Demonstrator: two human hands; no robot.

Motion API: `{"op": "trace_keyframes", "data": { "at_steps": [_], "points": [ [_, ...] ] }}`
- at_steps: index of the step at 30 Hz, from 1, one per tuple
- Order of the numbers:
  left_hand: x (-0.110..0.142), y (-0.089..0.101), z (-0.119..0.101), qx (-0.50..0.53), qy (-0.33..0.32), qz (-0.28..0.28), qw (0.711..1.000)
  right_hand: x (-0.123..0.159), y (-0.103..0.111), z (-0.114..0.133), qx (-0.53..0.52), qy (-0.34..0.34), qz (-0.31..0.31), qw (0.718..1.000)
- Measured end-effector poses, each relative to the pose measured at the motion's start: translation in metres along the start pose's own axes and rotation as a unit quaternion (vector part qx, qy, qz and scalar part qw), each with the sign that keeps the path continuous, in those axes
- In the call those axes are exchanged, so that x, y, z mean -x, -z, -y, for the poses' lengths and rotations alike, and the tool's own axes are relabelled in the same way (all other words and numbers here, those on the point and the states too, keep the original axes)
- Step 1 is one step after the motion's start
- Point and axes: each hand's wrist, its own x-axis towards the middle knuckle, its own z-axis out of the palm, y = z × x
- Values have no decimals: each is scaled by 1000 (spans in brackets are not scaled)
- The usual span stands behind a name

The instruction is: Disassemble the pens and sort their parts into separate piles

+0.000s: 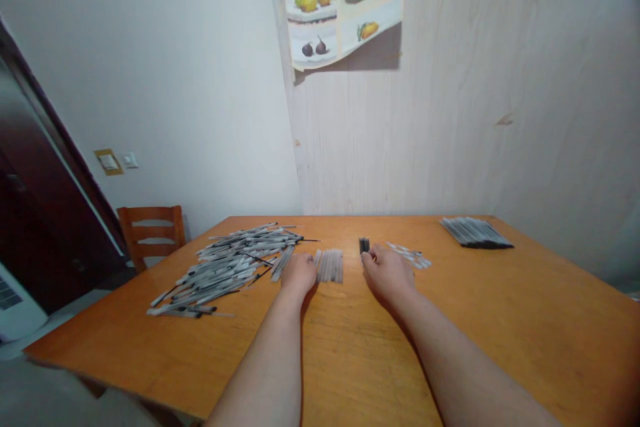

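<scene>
My left hand point(299, 273) rests on the table with its fingers curled down, beside a neat row of slim translucent pen-like tubes point(331, 265). Whatever its fingertips hold, if anything, is hidden. To the right, my right hand point(387, 272) is closed, thumb and fingers pinched at the near end of a small bundle of dark pen-like sticks point(365, 245). Part of that bundle is covered by the fingers. Just beyond the right hand lie several loose pale sticks point(410, 255). On the left spreads a large jumbled heap of clear and black pen-like sticks point(230, 267).
An orderly stack of clear sticks with black ends point(475, 232) lies at the table's far right corner. The wooden table point(350, 360) meets the wall at the back. A wooden chair point(153, 230) stands at the left, and fruit pictures point(345, 13) hang above.
</scene>
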Motion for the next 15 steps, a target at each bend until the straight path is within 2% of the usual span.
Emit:
{"op": "trace_keyframes", "data": {
  "at_steps": [6, 15],
  "points": [
    [-1, 0, 1, -5, -15, 3, 1000, 0, -1, -1, -12, 4, 1, 1000],
    [0, -2, 2, -7, -1, -4, 1000, -3, -3, 0, -22, -3, 8, 1000]
  ]
}}
